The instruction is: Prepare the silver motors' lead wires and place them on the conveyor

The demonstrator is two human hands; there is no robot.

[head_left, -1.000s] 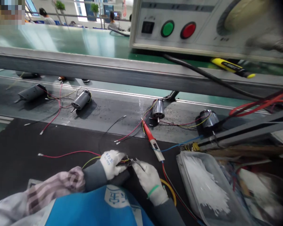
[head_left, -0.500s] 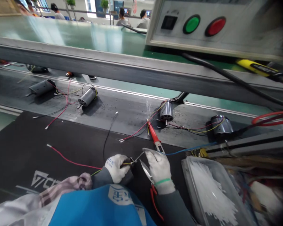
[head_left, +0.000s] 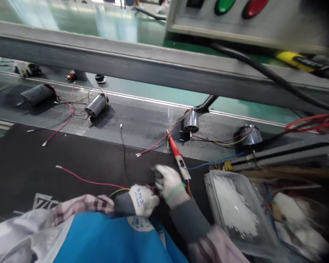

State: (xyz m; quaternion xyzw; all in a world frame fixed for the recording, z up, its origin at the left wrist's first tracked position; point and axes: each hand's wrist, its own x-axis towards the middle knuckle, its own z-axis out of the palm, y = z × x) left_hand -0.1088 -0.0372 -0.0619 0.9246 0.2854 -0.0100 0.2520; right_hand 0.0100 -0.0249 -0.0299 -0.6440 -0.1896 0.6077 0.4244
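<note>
Wires, thin red/yellow insulated (head_left: 93, 182), lying on black mat (head_left: 22, 171), ends clamped in L hand (head_left: 143, 200), white knit glove (head_left: 139, 197); R hand (head_left: 170, 182) just beside, blurred, grip can't tell; cyl. metal motors (head_left: 96, 105) on belt (head_left: 142, 124) beyond.

"Item one, right glove (head_left: 168, 181)?"
"Moved up and inward; scissors no longer showing."
"Item two, black wire (head_left: 123, 153)?"
"Loose tip shifted left, line now hanging straighter."
</note>
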